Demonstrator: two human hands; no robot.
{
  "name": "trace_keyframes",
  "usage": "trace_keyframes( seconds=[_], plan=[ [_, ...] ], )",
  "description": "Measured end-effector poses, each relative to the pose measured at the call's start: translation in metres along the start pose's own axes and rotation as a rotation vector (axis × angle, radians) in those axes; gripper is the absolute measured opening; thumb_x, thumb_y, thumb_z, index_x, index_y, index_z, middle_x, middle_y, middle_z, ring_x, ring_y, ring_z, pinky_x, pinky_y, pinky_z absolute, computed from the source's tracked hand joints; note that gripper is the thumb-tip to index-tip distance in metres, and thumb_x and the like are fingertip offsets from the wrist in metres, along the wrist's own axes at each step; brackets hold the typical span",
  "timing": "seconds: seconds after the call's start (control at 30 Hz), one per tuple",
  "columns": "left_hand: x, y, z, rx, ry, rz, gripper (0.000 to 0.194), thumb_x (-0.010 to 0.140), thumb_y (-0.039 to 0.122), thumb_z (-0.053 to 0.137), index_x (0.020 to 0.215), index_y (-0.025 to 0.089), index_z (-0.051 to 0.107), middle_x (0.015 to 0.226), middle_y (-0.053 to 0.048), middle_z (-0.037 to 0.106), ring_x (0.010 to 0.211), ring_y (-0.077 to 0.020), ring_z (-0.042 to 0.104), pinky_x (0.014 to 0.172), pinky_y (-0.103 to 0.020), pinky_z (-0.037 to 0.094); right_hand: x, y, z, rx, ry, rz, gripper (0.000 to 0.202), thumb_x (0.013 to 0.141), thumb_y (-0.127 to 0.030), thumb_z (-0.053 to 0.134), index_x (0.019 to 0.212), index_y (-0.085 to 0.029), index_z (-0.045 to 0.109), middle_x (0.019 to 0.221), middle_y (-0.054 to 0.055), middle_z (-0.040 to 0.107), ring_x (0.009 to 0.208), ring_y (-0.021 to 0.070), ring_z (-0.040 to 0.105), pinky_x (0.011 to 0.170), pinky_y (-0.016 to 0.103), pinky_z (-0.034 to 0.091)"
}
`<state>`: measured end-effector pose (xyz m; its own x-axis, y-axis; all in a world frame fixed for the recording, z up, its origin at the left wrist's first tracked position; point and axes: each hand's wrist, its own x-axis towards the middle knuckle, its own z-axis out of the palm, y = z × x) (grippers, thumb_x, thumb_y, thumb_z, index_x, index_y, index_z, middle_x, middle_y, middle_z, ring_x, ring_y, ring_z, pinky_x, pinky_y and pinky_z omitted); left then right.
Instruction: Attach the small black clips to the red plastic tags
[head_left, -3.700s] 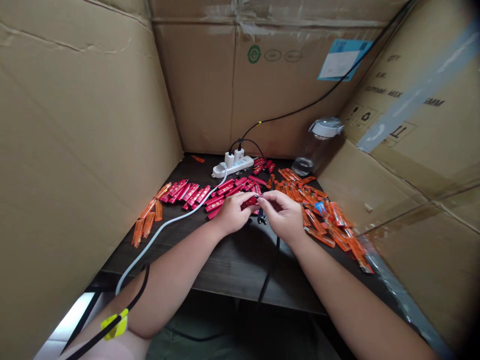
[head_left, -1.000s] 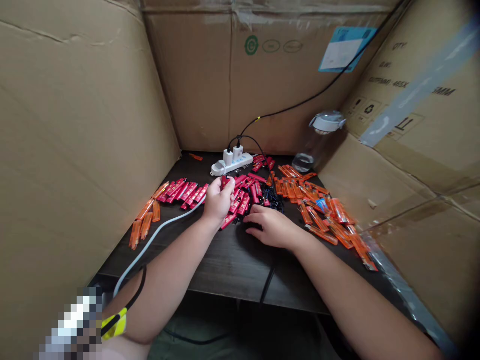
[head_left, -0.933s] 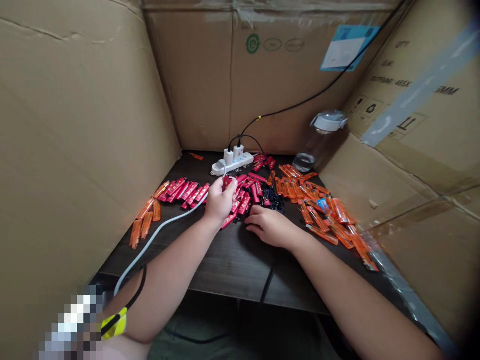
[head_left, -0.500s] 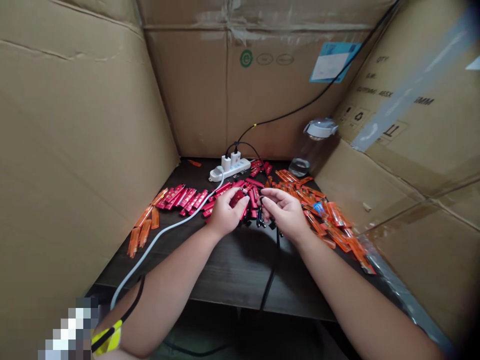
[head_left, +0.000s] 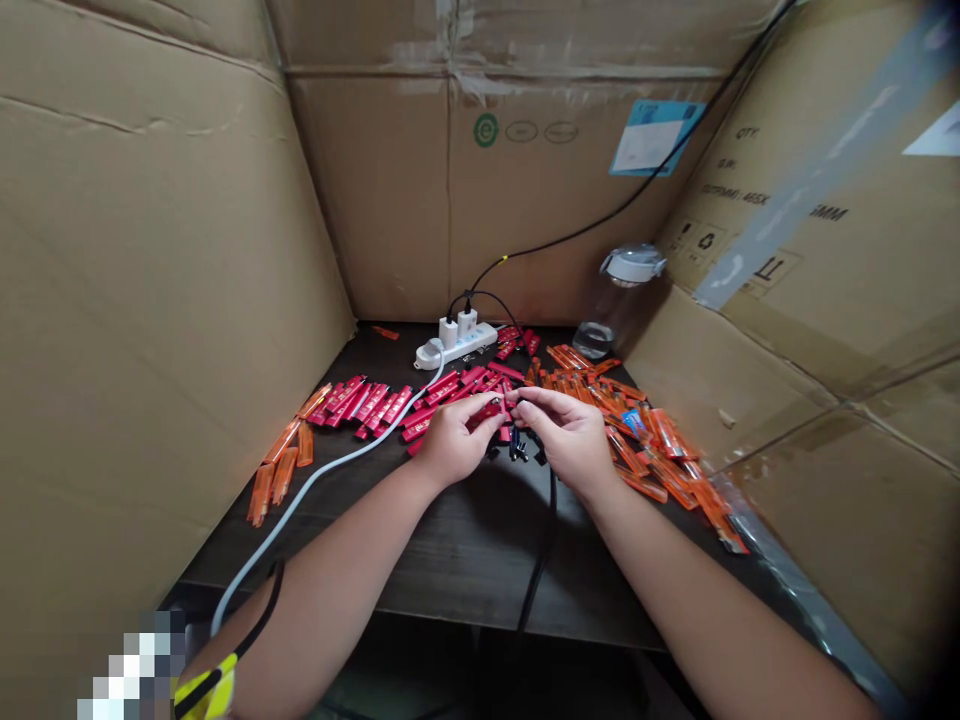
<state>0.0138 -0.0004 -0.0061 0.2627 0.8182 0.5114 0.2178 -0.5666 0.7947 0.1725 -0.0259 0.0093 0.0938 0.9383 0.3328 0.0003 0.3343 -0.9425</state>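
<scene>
My left hand [head_left: 459,438] is closed on a red stick-shaped piece [head_left: 491,410], mostly covered by the fingers. Close beside it, my right hand [head_left: 564,430] has thumb and fingertips pinched together; a small dark thing seems to be between them, too small to make out. The fingertips of both hands nearly meet. Behind and left of the hands lie many red pieces [head_left: 369,398] in a row. Orange pieces [head_left: 667,470] are heaped on the right. Small black parts [head_left: 517,446] lie just below the fingertips.
A white power strip [head_left: 456,346] with plugs stands behind the hands. A clear bottle [head_left: 604,315] is at the back right. The white cable [head_left: 330,462] and black cable [head_left: 546,548] cross the dark table [head_left: 450,560]. Cardboard walls [head_left: 375,200] surround it. More orange pieces [head_left: 283,472] lie left.
My hands have come closer together, the right fingertips moving left to the left hand's fingertips. The whole view has shifted slightly.
</scene>
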Motion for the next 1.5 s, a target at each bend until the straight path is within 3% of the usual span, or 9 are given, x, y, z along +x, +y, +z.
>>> trace_keyframes(
  seconds=[0.13,0.3,0.83,0.97,1.33,1.5],
  plan=[
    [0.000,-0.004,0.002,0.021,0.013,0.016,0.030,0.083,0.028,0.062,0.111,0.017,0.067,0.106,-0.009,0.072,0.094,-0.0218,0.069,0.084,-0.035,0.056,-0.002,0.000,0.001,-0.030,0.007,-0.086,0.021,0.074,-0.034,0.074,0.090,-0.020,0.072,0.098,0.005,0.070,0.076,0.0167,0.068,0.076,0.034,0.059],
    [-0.001,-0.004,0.002,0.048,-0.016,0.040,0.031,0.084,0.027,0.062,0.113,0.018,0.066,0.107,-0.009,0.072,0.094,-0.0212,0.069,0.084,-0.034,0.057,-0.003,0.002,0.003,-0.063,0.053,-0.060,0.022,0.070,-0.031,0.077,0.087,-0.019,0.071,0.084,0.004,0.071,0.074,0.0164,0.066,0.073,0.032,0.058],
    [-0.003,0.001,0.002,0.055,-0.057,0.053,0.028,0.084,0.025,0.061,0.111,0.018,0.066,0.101,-0.007,0.073,0.089,-0.0202,0.069,0.077,-0.031,0.057,-0.005,0.001,0.005,-0.099,0.049,-0.155,0.010,0.071,-0.027,0.075,0.078,-0.021,0.072,0.083,0.003,0.071,0.074,0.0160,0.065,0.068,0.030,0.057],
    [-0.003,0.002,0.002,0.031,-0.056,0.036,0.028,0.084,0.026,0.061,0.110,0.018,0.066,0.097,-0.007,0.073,0.085,-0.0198,0.069,0.074,-0.030,0.057,-0.005,0.000,0.006,-0.114,0.055,-0.189,0.009,0.071,-0.026,0.075,0.078,-0.021,0.072,0.084,0.003,0.071,0.073,0.0160,0.064,0.066,0.030,0.057],
    [-0.003,0.006,0.003,0.033,-0.079,0.000,0.030,0.085,0.031,0.058,0.110,0.015,0.066,0.093,-0.008,0.072,0.082,-0.0212,0.068,0.073,-0.031,0.055,-0.005,0.003,0.006,-0.184,0.062,-0.287,0.005,0.074,-0.022,0.073,0.078,-0.020,0.072,0.086,0.005,0.070,0.081,0.0177,0.066,0.079,0.033,0.056],
    [-0.002,0.008,0.002,-0.085,-0.078,-0.088,0.031,0.084,0.034,0.060,0.107,0.014,0.064,0.096,-0.009,0.071,0.082,-0.0195,0.066,0.071,-0.028,0.053,-0.007,0.003,0.008,-0.207,0.027,-0.336,0.005,0.076,-0.022,0.071,0.080,-0.019,0.073,0.087,0.006,0.069,0.083,0.0177,0.066,0.078,0.032,0.055]
  ],
)
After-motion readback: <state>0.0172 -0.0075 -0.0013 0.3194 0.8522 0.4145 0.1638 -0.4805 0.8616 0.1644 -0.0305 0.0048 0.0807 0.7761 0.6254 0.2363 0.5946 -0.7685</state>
